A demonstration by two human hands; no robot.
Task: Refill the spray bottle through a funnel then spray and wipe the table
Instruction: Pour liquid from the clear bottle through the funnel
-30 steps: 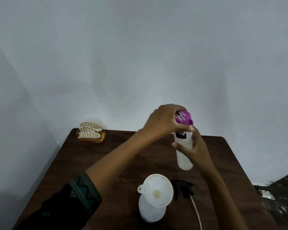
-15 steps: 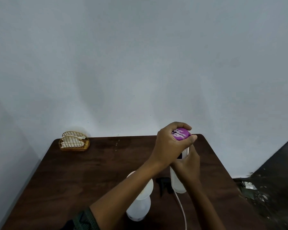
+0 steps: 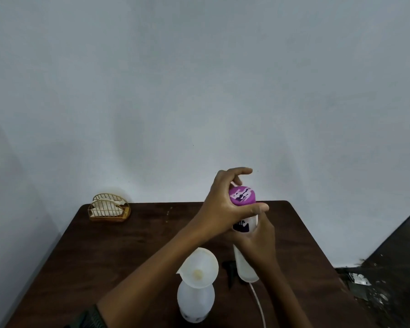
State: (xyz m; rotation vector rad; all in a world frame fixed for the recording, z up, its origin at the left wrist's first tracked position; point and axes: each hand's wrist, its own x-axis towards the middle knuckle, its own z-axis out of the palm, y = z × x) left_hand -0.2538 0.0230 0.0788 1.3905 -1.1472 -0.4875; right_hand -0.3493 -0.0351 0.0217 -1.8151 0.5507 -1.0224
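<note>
The left hand [image 3: 225,209] curls over the purple cap [image 3: 242,196] of a tall white refill bottle [image 3: 244,261], thumb pressed along the cap's near edge and fingers arched over its far side. Below it, the right hand [image 3: 258,240] wraps closed around the bottle's middle. The bottle is held nearly upright, long axis vertical, cap pointing up and slightly toward the camera, base just above the dark wooden table [image 3: 133,252]. Left of that base and nearer the camera stands the open spray bottle [image 3: 195,301], a white funnel [image 3: 199,268] seated in its neck. The black spray head [image 3: 232,271] lies between the two bottles, its thin tube trailing toward the near edge. Far left of the grip sits a wire napkin holder [image 3: 109,208].
</note>
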